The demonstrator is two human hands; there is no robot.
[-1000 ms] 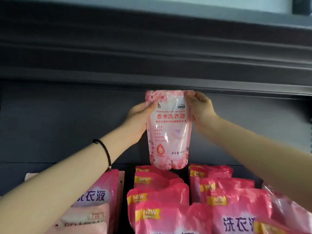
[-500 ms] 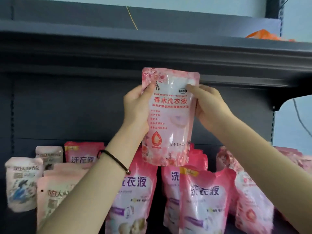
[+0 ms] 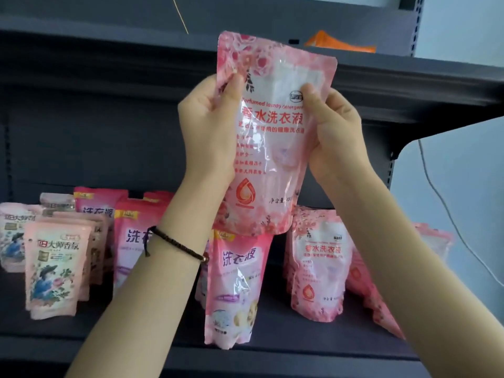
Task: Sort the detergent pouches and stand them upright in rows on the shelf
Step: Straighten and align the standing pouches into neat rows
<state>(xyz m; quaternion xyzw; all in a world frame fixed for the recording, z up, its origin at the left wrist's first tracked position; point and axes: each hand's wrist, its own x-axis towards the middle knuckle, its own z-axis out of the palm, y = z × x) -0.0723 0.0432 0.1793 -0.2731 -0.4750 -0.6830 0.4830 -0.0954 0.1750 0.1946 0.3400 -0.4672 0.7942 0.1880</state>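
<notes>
While the left hand (image 3: pixel 210 126) and right hand (image 3: pixel 335 132) pinch its sides, the pink flowery plastic pouch (image 3: pixel 270 148) hangs in the air above the dark shelf (image 3: pixel 300 345). Most fingers hide behind it. Its twin pouch (image 3: pixel 317 268) stands at 4 o'clock. Set down crooked, the soft pouch may flop and knock that row over.

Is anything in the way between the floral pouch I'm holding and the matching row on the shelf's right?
Nothing visible does. The left hand and right hand hold the floral pouch in the air, above and left of the matching pouch, and bare shelf lies in front of that one.
</notes>
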